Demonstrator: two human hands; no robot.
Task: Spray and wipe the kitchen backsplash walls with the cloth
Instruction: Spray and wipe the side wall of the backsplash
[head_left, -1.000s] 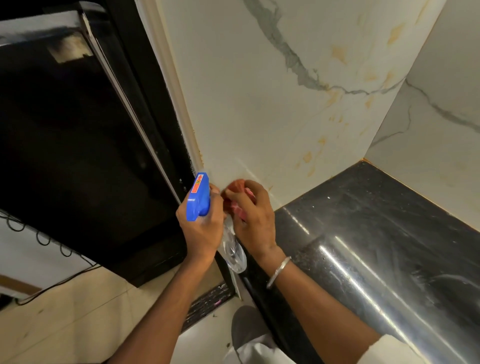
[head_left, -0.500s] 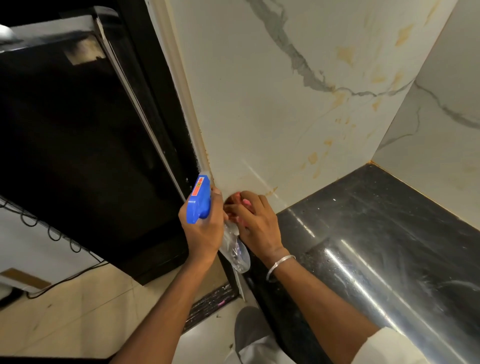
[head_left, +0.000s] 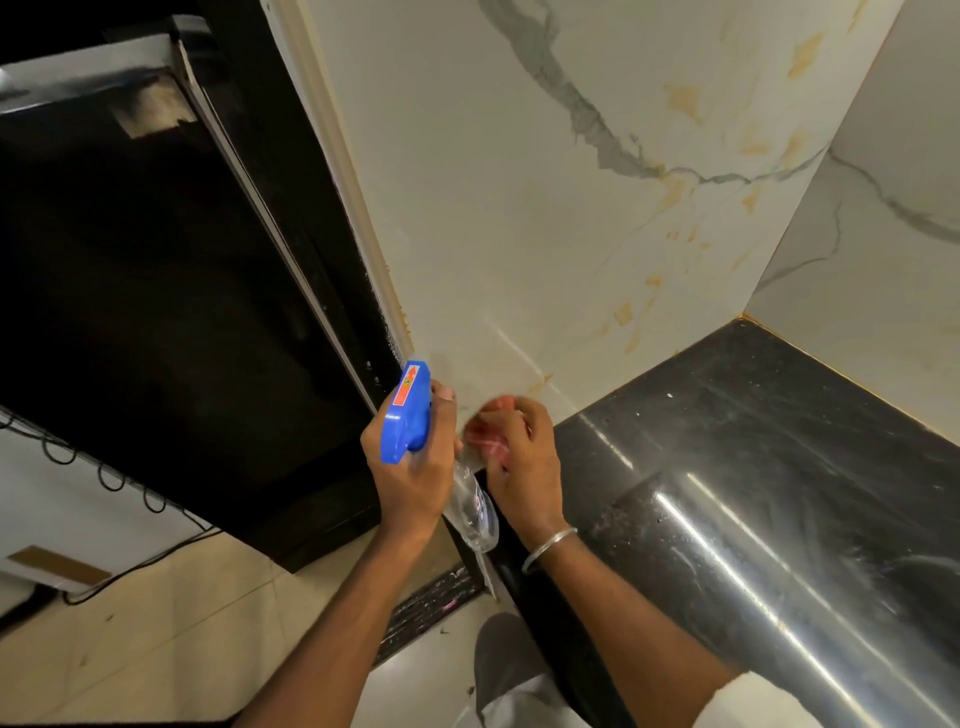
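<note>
Head view, right hand (head_left: 525, 470) curled round cloth (head_left: 487, 440)

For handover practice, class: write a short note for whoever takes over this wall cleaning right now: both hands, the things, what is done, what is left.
Left hand grips the spray bottle by its blue head, beside the cloth.
Right hand holds the cloth against the wall's lower left corner, just above the counter.
Done: wiping is under way there; how much else is wiped cannot be told.
Left: likely the rest of this wall, with its orange marks, and the side wall.
</note>
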